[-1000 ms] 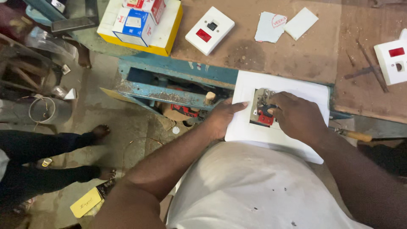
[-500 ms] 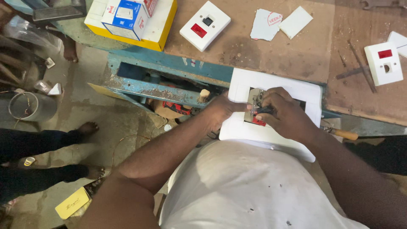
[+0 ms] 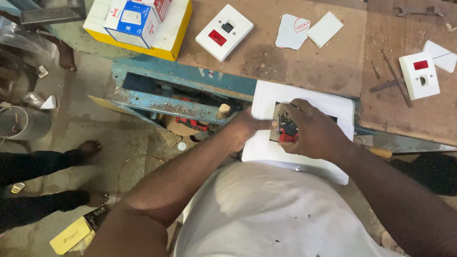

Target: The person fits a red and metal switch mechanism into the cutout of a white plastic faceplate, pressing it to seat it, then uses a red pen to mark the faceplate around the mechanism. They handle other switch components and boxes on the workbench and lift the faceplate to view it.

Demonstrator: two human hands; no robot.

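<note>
Head view: left hand [image 3: 247, 128] gripped white plate [image 3: 304, 157] edge; right hand [image 3: 314, 133] fingers clenched on red-black switch insert [image 3: 287, 132] in cutout. Insert looked part-seated; fixing seemingly left.

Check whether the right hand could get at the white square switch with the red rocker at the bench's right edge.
Probably yes: the white square switch lies uncovered on the wooden bench, beyond the right hand, with only thin metal rods beside it.
</note>
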